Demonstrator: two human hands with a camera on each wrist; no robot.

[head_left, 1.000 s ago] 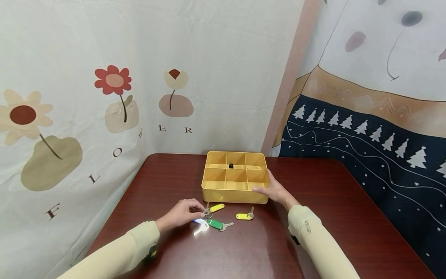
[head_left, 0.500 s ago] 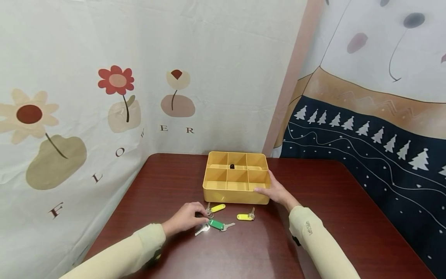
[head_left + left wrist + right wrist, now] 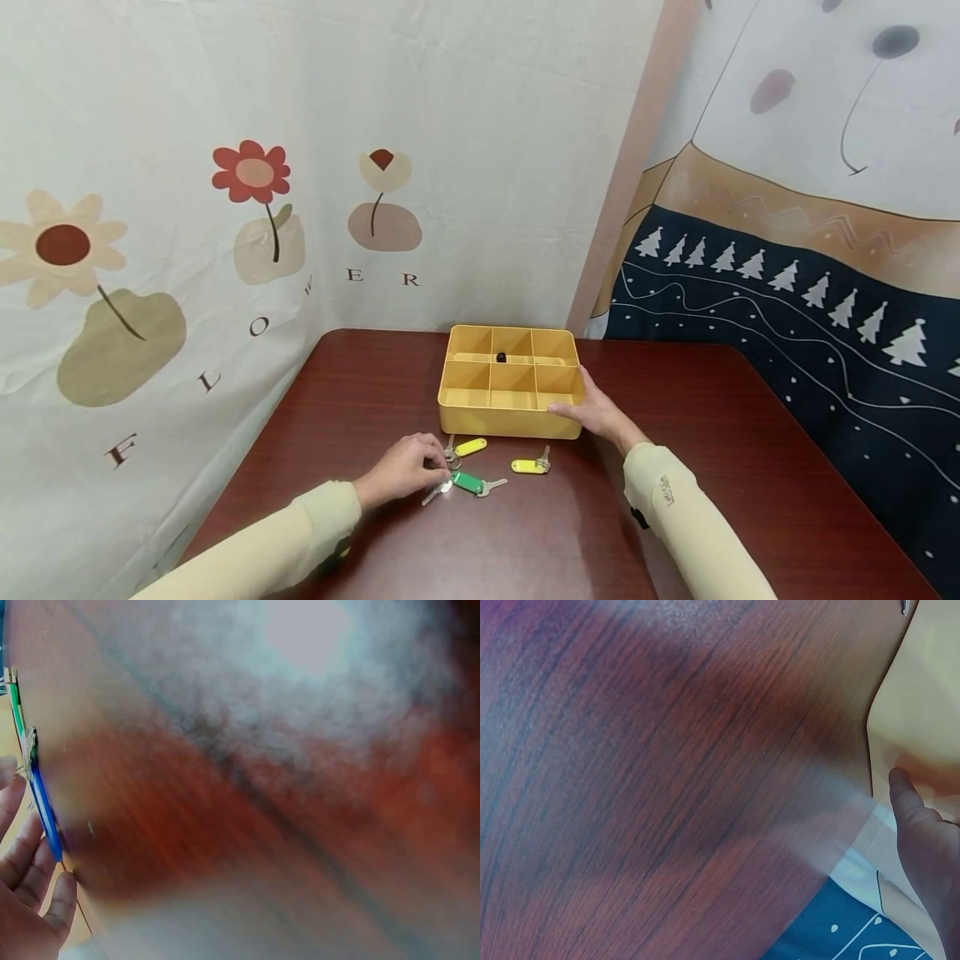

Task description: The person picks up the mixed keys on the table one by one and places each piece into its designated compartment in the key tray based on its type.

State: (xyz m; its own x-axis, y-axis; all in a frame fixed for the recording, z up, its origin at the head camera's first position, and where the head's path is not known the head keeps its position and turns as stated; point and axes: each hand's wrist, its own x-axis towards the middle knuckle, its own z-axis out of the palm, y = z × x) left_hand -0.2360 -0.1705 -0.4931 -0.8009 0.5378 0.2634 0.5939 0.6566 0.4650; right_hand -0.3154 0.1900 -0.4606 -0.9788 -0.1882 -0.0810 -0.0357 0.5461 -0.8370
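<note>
My left hand is low over the table, its fingers and thumb curled at a blue key tag, pinching it. In the head view the hand hides that tag, while its key shows below the fingertips. A green key tag with a key lies just right of the fingers. Behind it are a yellow key tag and its key. My right hand holds the front right corner of a yellow six-compartment box, thumb on the front wall, fingers along the right side.
Another yellow key tag with a key lies in front of the box, toward the right. A small black object sits in the back middle compartment. Printed cloth hangs behind the dark red table.
My left hand has moved right and closed over the blue tag, which was partly visible before; its key has turned slightly. My right hand stays on the box.
</note>
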